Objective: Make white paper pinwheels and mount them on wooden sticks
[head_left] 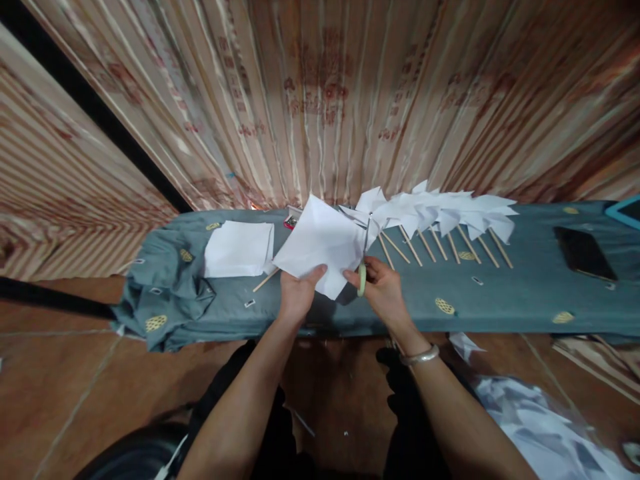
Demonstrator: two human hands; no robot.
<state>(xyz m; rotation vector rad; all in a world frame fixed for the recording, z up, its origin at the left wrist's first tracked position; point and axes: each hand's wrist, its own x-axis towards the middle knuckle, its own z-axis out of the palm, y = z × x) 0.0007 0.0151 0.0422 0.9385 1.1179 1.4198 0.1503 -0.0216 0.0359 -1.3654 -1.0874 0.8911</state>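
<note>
Both forearms reached forward from the bottom of the view, the right one ringed by a silver bangle (420, 355). Beyond them ran the largest thing in sight, a curtain (320, 100) of ribbed, shiny striped fabric in reddish brown and cream, hanging in long folds behind a narrow bench. A grey-blue cloth (500, 293), soft and rumpled at its left end and dotted with small yellow motifs, covered that bench.

Along its back edge lay a row of paper pinwheels (440, 213) on thin wooden sticks, their white vanes overlapping. To the left sat a flat stack of white squares (239, 249), with one loose stick (266, 280) just beside it. A dark phone (584, 253) rested well apart at the right.

Held above the cloth's front edge, between the stack and the pinwheels, was the white paper sheet (320, 243). The left hand (299, 293) had closed on its lower edge, thumb on top and fingers beneath. The right hand (383, 287) was curled through the pale green handle of a pair of scissors (362, 277), whose blades pointed up by the sheet's right side; how far the blades stood open could not be told.

The sheet looked very light, thin and limp, easy to crease or tear, so a pinch close to the edge near the blades would probably keep it taut.
</note>
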